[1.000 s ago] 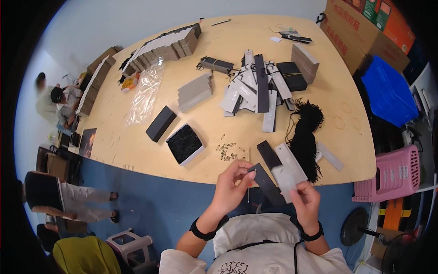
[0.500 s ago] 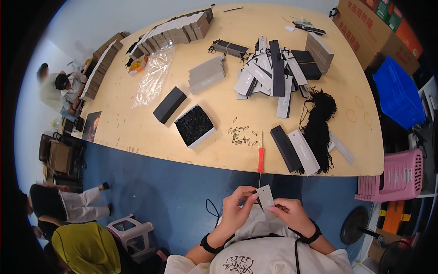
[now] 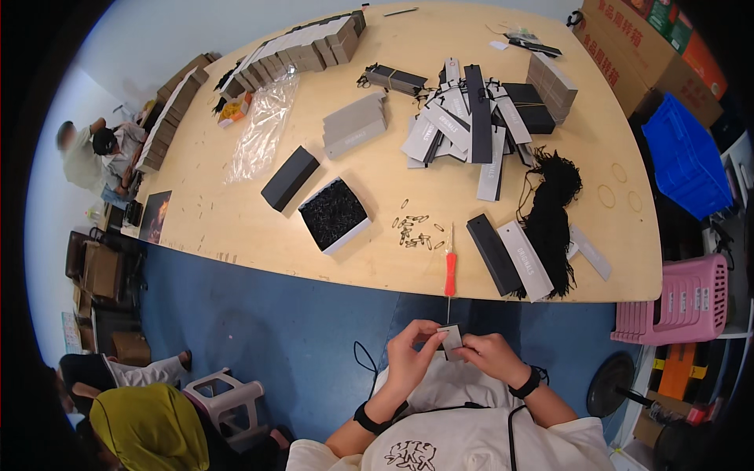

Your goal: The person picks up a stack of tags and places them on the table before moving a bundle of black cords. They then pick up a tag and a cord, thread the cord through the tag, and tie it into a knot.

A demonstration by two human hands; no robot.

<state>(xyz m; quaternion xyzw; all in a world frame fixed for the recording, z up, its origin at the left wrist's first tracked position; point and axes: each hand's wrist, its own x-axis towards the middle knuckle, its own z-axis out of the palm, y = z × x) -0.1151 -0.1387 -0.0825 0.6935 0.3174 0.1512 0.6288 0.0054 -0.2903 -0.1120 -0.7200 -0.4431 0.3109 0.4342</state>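
A grey tag (image 3: pixel 451 339) with a dark edge is held before the person's lap, just off the near edge of the tabletop (image 3: pixel 361 184); whether it is one piece or several cannot be told. The left hand (image 3: pixel 412 357) pinches its upper left part between thumb and fingers, while the fingers of the right hand (image 3: pixel 495 359) are closed on its lower right side. Taking that tag as the centre of a clock, a red-handled tool (image 3: pixel 450 275) lies at 12 o'clock, its thin metal shaft running past the table edge toward the tag; whether the two touch is too fine to tell. At about 11 o'clock lie small scattered loops (image 3: pixel 412 229), and farther out that way a stepped stack of grey tags (image 3: pixel 356 125). Toward half past ten sits a white box (image 3: pixel 348 238) full of tiny black pieces, with a dark oblong stack (image 3: pixel 290 179) just beside it and a clear plastic bag (image 3: pixel 263 129) beyond. At 1 o'clock lies a row of black tags (image 3: pixel 493 253), beside a row of grey ones (image 3: pixel 525 259) at half past one, next to a bundle of black cords (image 3: pixel 554 204). Far out at 12 o'clock is a heap of grey and black corded tags (image 3: pixel 440 129). Off the tabletop, a blue crate (image 3: pixel 687 157) stands near 2 o'clock and a pink plastic basket (image 3: pixel 683 302) near 3.
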